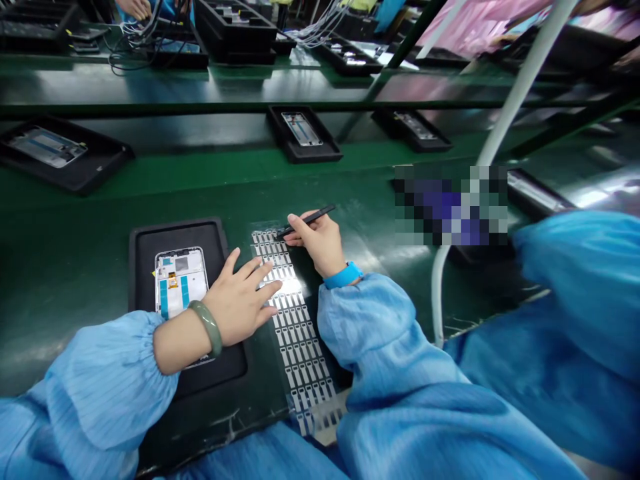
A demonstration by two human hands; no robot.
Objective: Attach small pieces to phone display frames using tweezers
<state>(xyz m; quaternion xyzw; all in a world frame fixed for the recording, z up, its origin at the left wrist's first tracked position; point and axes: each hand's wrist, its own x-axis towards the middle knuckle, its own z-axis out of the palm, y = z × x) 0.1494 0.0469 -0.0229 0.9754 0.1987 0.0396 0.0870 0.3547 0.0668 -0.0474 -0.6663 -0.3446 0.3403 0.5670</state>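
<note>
My right hand (pixel 320 241) grips black tweezers (pixel 315 215), their tip down at the top of a clear sheet of small silver stickers (pixel 300 337). Fingers spread, my left hand (pixel 245 297) lies over the left edge of that sheet and holds nothing. Left of the sheet is a black tray (pixel 143 267) with a white phone housing (pixel 183 270) inside. Blue strips and a small orange flex part show on the housing. My left wrist and forearm cover its lower part.
More black trays with phone housings (pixel 303 130) stand along the green bench behind. A white cable (pixel 437 293) hangs down on the right, near a person's blue sleeve (pixel 580 267). Part of the right side is pixelated. A person's hand (pixel 134 8) and several wires are at the far back.
</note>
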